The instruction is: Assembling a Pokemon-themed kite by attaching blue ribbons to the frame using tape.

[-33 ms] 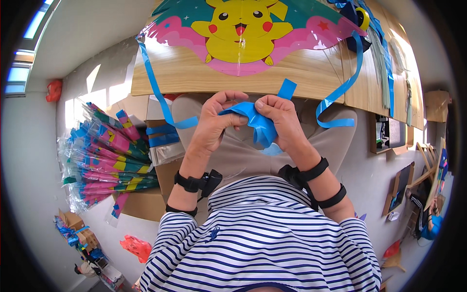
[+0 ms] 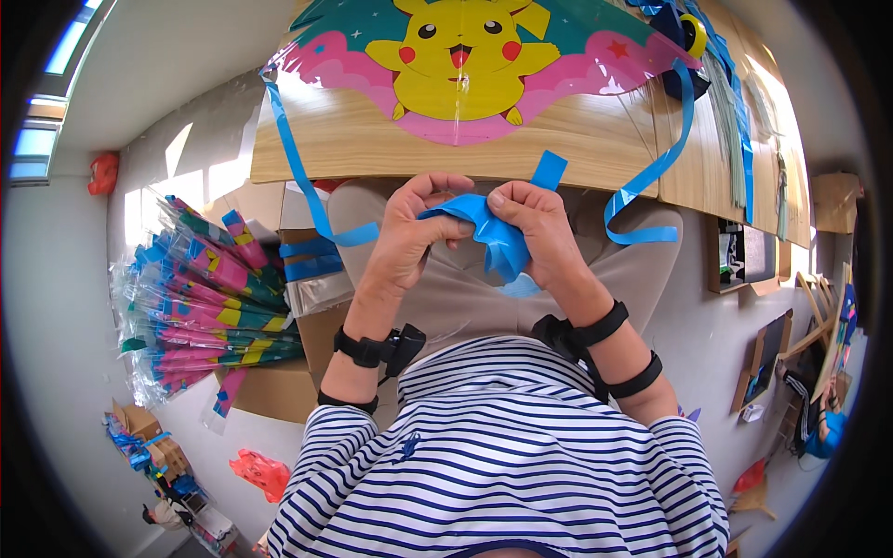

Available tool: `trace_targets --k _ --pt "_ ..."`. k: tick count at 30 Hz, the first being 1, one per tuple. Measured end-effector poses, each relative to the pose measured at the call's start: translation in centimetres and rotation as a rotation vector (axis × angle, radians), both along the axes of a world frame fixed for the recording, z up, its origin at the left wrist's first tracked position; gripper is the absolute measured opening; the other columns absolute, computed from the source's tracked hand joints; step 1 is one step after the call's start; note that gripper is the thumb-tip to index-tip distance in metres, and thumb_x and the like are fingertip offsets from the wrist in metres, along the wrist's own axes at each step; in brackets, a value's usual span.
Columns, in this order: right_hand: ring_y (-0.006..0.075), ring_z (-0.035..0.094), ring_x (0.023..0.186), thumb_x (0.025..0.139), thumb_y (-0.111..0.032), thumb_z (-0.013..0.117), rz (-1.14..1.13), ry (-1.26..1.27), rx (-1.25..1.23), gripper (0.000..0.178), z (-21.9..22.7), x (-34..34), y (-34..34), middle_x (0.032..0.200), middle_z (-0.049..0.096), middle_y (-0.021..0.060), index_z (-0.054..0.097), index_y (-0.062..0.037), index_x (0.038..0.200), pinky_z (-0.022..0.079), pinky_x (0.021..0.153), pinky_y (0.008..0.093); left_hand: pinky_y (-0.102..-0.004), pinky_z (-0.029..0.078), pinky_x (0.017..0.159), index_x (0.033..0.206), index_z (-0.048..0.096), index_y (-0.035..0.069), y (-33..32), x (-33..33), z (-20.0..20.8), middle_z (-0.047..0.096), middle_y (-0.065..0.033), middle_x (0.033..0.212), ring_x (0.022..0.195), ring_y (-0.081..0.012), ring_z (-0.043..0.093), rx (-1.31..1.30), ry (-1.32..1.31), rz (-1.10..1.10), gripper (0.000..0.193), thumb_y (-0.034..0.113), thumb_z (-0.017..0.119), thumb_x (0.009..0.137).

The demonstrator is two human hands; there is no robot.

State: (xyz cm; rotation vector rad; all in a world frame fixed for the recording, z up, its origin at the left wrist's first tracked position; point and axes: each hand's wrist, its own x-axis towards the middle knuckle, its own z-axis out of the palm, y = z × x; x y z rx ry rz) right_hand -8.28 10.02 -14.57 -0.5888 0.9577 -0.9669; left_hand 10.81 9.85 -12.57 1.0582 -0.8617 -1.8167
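a seated person, seen from their own head, works with two bare hands over beige trousers. between the hands, above the lap and just in front of the tabletop, is a crumpled piece of glossy blue film. the left grip is closed on its left part, thumb lying over the film and fingers curled, the forefinger lifted apart. the right grip pinches its upper edge between thumb and forefinger. a flat blue end stands up beyond the right knuckles; whether it belongs to the same piece cannot be told.

on the wooden tabletop lies a kite in teal and pink, printed with a yellow cartoon creature with red cheeks. from its left corner a blue ribbon hangs over the edge to the lap, ending near the left wrist; from its right corner a second blue ribbon curls down to the right thigh. near that corner sits a dark object with a yellow ring.

black straps circle both forearms. to the left, a colourful bundle in clear wrapping rests by a cardboard box. a red plastic bag lies lower left.
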Motion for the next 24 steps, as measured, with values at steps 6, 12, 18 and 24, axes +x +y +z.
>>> trace_targets --k 6,12,18,24 --pt "0.0039 0.057 0.068 0.097 -0.014 0.066 -0.036 0.012 -0.014 0.013 0.1 0.0 0.0 0.081 0.066 -0.0005 0.068 -0.0014 0.093 0.047 0.06 0.0197 -0.0209 0.051 0.065 0.123 0.058 -0.001 -0.1 0.2 -0.4 0.068 -0.0073 0.096 0.082 -0.0095 0.064 0.007 0.043 -0.003 0.05 -0.005 0.07 0.075" --pt "0.0044 0.057 0.067 0.097 -0.014 0.066 -0.068 0.045 -0.038 0.013 0.2 -0.1 0.0 0.081 0.067 0.0 0.068 -0.0015 0.093 0.047 0.061 0.0198 -0.0236 0.056 0.073 0.126 0.057 -0.001 0.4 -0.4 -0.3 0.067 -0.0083 0.102 0.094 -0.0112 0.065 -0.046 0.081 0.05 0.057 -0.002 0.079 0.073" --pt "0.0051 0.058 0.067 0.097 -0.015 0.066 -0.055 0.004 -0.021 0.015 0.6 0.1 0.1 0.081 0.067 0.0006 0.067 -0.0011 0.093 0.048 0.06 0.0202 -0.0273 0.06 0.076 0.124 0.058 0.0 0.2 -0.6 -0.4 0.068 -0.009 0.101 0.088 -0.014 0.068 -0.03 0.023 0.062 0.053 -0.003 0.081 0.076" --pt "0.0057 0.059 0.068 0.097 -0.014 0.066 -0.074 0.009 -0.029 0.013 0.2 -0.1 -0.1 0.081 0.067 0.0005 0.067 -0.0013 0.095 0.049 0.061 0.0205 -0.0277 0.061 0.068 0.123 0.059 -0.001 0.2 -0.5 -0.7 0.07 -0.0093 0.095 0.083 -0.0142 0.069 -0.041 0.052 0.04 0.051 -0.006 0.08 0.076"
